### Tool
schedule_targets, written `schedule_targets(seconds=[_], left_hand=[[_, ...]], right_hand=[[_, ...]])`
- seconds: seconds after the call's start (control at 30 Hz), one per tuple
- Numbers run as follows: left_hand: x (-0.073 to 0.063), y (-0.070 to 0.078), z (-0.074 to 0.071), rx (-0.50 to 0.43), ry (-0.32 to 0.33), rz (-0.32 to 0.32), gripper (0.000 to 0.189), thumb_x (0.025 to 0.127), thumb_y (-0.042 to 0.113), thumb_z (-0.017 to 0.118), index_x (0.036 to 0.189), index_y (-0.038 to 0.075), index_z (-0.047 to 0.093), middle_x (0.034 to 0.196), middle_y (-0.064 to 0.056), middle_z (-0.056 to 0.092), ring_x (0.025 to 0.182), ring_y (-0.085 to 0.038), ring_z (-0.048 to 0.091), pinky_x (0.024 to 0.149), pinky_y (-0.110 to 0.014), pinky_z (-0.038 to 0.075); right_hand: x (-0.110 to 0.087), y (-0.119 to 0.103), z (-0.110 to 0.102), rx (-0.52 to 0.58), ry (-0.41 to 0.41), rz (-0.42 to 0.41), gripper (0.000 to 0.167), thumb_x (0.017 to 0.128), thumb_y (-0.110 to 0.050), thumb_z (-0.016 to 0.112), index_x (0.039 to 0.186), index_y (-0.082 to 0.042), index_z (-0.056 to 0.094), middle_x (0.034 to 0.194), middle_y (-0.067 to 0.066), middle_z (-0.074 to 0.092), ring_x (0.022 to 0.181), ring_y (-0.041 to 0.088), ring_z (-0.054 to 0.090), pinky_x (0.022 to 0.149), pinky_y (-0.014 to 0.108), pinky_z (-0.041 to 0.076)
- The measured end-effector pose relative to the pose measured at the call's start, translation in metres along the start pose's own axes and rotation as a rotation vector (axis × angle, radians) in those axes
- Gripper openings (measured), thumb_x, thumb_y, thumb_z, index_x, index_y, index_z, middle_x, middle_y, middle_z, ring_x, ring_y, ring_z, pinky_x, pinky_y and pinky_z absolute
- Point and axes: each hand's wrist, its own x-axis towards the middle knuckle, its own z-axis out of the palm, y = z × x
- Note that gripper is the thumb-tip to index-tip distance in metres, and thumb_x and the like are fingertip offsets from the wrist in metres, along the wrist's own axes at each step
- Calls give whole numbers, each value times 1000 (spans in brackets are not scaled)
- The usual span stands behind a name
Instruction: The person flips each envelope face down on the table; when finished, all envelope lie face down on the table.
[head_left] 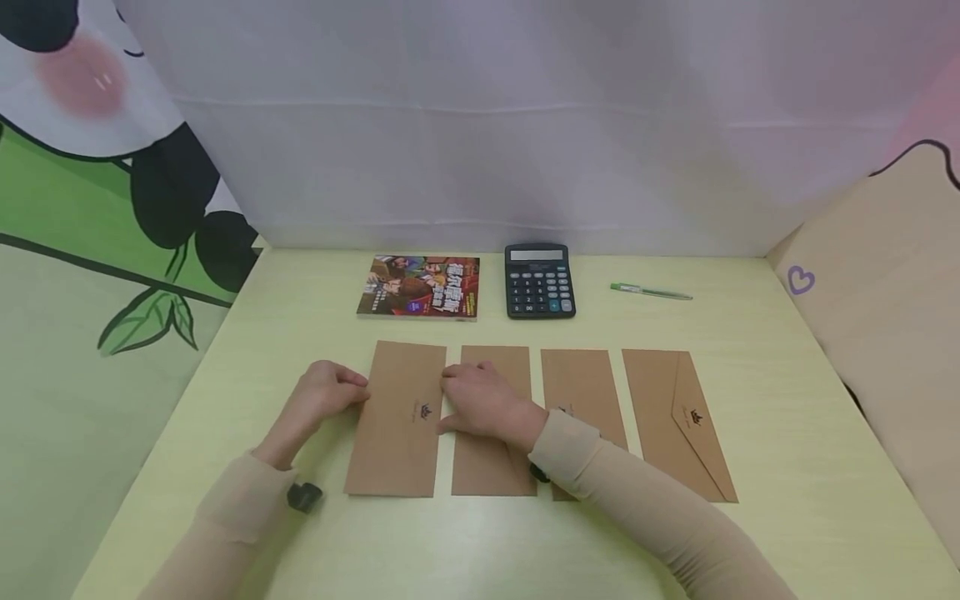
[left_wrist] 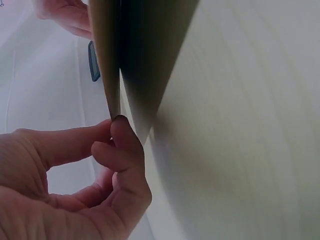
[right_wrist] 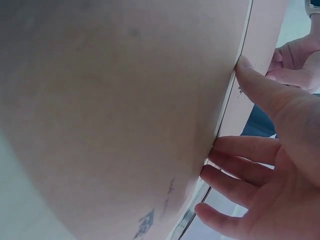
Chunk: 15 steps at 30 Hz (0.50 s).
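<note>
Several brown paper envelopes lie in a row on the table. At the left end, the leftmost envelope (head_left: 393, 454) has a small dark crown print, and its left side is slightly raised in the left wrist view. My left hand (head_left: 324, 393) pinches that left edge between thumb and fingertips. My right hand (head_left: 483, 402) is over the second envelope (head_left: 491, 471), its fairly straight thumb and fingers touching the leftmost envelope's right edge. The third envelope (head_left: 581, 379) is partly hidden by my right forearm. Farthest right is an envelope with a pointed flap (head_left: 660, 400).
Behind the row lie a colourful book (head_left: 420, 287), a black calculator (head_left: 539, 282) and a green pen (head_left: 651, 291). A pale curtain (head_left: 480, 167) hangs at the table's back edge. Patterned cloth (head_left: 97, 233) flanks the pale yellow table (head_left: 360, 550) on the left.
</note>
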Motion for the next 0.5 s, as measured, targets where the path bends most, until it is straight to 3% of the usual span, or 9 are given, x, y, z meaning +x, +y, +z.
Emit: schedule_targets(seconds=[0.3, 0.5], left_hand=[[-6, -5, -6, -205, -40, 55, 29, 88, 8, 65, 110, -10, 62, 94, -14, 66, 78, -18, 62, 71, -34, 53], [-11, -5, -8, -266, -59, 68, 32, 90, 9, 63, 115, -11, 60, 98, -14, 66, 82, -19, 62, 76, -38, 52]], right_hand=[[1, 0, -1, -1, 13, -36, 62, 81, -57, 67, 125, -13, 62, 127, 1, 58, 116, 19, 51, 95, 42, 36], [1, 0, 0, 57, 17, -60, 63, 82, -58, 66, 126, -13, 61, 127, 2, 58, 116, 19, 51, 96, 43, 35]])
